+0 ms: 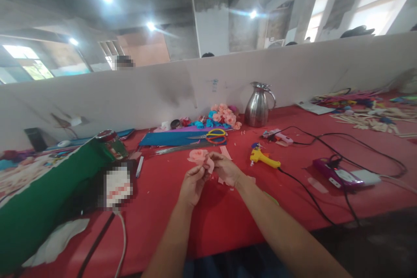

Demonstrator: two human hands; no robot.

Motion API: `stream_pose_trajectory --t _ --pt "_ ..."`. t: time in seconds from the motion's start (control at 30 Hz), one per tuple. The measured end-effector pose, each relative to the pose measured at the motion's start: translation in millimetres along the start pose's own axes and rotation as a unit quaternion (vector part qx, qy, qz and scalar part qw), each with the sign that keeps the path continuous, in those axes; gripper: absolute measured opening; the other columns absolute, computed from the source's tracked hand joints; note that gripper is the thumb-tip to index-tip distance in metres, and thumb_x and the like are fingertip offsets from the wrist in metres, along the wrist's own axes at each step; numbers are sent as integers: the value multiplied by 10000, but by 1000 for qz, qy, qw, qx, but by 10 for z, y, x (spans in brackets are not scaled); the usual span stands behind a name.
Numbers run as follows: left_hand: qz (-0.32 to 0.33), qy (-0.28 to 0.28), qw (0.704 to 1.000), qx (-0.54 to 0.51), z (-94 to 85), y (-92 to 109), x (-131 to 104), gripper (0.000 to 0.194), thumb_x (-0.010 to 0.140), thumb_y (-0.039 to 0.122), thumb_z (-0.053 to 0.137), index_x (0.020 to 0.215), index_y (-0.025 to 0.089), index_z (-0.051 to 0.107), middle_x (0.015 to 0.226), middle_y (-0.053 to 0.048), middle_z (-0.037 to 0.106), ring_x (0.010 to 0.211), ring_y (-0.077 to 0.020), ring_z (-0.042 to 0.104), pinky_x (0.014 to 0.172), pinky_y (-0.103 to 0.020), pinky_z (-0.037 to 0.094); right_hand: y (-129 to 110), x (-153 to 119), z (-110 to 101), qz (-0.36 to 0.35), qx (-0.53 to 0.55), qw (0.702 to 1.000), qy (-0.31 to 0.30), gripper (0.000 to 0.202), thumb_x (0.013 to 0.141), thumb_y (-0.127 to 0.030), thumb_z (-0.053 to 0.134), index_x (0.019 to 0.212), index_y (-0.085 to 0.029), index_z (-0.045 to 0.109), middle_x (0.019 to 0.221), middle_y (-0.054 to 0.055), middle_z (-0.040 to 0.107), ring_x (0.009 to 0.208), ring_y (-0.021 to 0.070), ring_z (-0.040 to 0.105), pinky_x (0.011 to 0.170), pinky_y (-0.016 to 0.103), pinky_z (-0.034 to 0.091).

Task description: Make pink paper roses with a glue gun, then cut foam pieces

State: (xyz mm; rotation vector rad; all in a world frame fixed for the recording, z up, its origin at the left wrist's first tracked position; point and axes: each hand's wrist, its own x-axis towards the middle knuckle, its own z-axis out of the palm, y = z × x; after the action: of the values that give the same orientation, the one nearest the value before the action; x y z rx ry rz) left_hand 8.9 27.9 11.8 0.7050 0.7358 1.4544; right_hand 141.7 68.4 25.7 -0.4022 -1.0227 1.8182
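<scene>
Head view: gently pinching flower [196, 157] with fingers [195, 172] of left hand [191, 189] and right hand [230, 172], perhaps to spare thin petals [211, 165].

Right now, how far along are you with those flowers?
Looks done: the pile of mostly pink flowers beside the metal jug. In hand: one pink flower, held by the left hand and right hand. Probably left: settling its loose outer piece. How many more are wanted, I can't tell.
</scene>
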Motion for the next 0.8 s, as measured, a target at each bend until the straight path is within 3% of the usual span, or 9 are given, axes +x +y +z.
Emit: stream_pose_trajectory --t 0.13,0.27,0.43,0.5,0.67,0.8 --pt "60 61 996 8 -19 12 35 181 563 197 814 711 131 735 731 -40 707 642 -95 608 637 -189 480 38 -30 87 -22 -24 998 60 250 687 -418 689 827 -212 677 794 2 640 727 141 570 678 261 429" --pt "99 56 993 11 -24 13 49 186 566 228 813 708 136 735 740 -46 706 699 -110 620 707 -205 482 99 -45 158 -97 -153 980 83 208 670 -382 721 753 -194 685 712 -4 644 735 155 574 762 293 426" --pt "111 97 989 -3 -54 -11 76 212 533 241 829 691 147 722 714 -29 692 654 -96 599 666 -206 464 21 -9 80 -206 -153 925 280 211 664 -375 675 727 -175 659 650 -23 620 629 128 525 642 256 415" --pt "112 100 989 -12 -59 -14 79 201 541 238 823 685 149 715 718 -25 687 684 -105 605 701 -222 462 -27 -8 71 -227 -154 907 319 233 676 -387 660 755 -167 654 658 -18 622 627 126 522 625 248 413" --pt "96 95 991 13 -46 3 60 170 609 263 791 721 161 712 777 -21 694 774 -102 610 735 -204 432 18 -49 319 -188 -213 924 256 229 732 -375 620 785 -164 693 723 12 667 702 165 574 678 272 445" --pt "103 87 991 18 -50 4 71 202 619 275 788 781 174 723 817 -22 708 803 -110 620 763 -216 433 129 -72 563 -187 -222 920 263 222 787 -356 561 710 -180 674 674 1 646 681 168 563 654 269 446"
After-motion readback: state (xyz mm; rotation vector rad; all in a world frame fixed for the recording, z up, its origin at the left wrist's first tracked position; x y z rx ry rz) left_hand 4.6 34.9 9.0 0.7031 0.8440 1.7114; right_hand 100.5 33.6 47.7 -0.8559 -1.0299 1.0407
